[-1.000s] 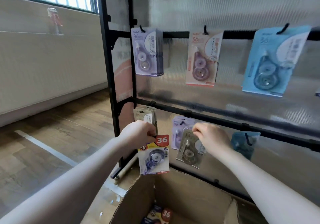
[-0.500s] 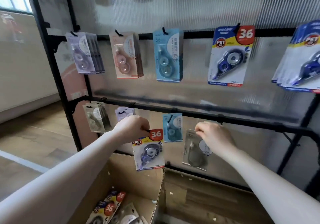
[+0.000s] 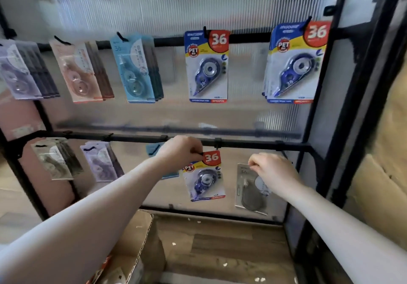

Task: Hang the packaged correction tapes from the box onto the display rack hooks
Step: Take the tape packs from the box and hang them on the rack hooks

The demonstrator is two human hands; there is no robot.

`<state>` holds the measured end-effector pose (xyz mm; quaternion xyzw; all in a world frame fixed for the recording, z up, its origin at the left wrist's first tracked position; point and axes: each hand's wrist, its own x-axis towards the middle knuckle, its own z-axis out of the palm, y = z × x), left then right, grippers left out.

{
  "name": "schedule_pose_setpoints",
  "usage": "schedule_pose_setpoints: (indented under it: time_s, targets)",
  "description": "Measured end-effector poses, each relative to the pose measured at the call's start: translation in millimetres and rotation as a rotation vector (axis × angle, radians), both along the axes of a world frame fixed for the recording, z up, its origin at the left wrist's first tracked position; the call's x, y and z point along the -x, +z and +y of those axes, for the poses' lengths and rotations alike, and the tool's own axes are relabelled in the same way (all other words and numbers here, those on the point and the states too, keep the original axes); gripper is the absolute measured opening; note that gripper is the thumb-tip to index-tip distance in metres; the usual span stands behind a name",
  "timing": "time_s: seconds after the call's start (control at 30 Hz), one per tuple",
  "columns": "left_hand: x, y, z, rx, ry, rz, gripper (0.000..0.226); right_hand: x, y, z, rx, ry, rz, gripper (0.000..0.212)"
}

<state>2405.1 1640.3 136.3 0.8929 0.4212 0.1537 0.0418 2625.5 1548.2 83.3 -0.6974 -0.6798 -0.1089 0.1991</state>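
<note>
With each hand pinching a pack top — left hand [image 3: 179, 151] the blue correction tape [image 3: 204, 177], right hand [image 3: 272, 170] the grey correction tape [image 3: 250, 190] — line each hang-hole up just above the fingertips with a hook on the lower rail [image 3: 248, 144].

One head-worn view, wide-angle, faces forward and slightly down at the rack [image 3: 242, 144] from close range; both forearms reach in from the bottom edge, the box [image 3: 136, 239] low left
</note>
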Motion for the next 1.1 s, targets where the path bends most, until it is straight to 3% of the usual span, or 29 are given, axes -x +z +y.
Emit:
schedule_pose_setpoints:
  time_s: [0.37, 0.87, 1.1]
  targets:
    - [-63.5, -21.2, 6.8, -0.037, -0.062, -0.032, 0.009, -54.5, 2.5, -24.5, 0.012, -0.132, -0.012, 0.013]
    - [-56.7, -39.1, 27.5, 0.009, -0.028, -0.121, 0.018, -81.6, -0.8, -24.4, -0.041, -0.240, 0.024, 0.018]
    - [-46.6, -52.9, 31.1, -0.003, -0.114, -0.164, 0.023, -84.7, -0.5, -23.0, -0.026, -0.212, 0.082, 0.017]
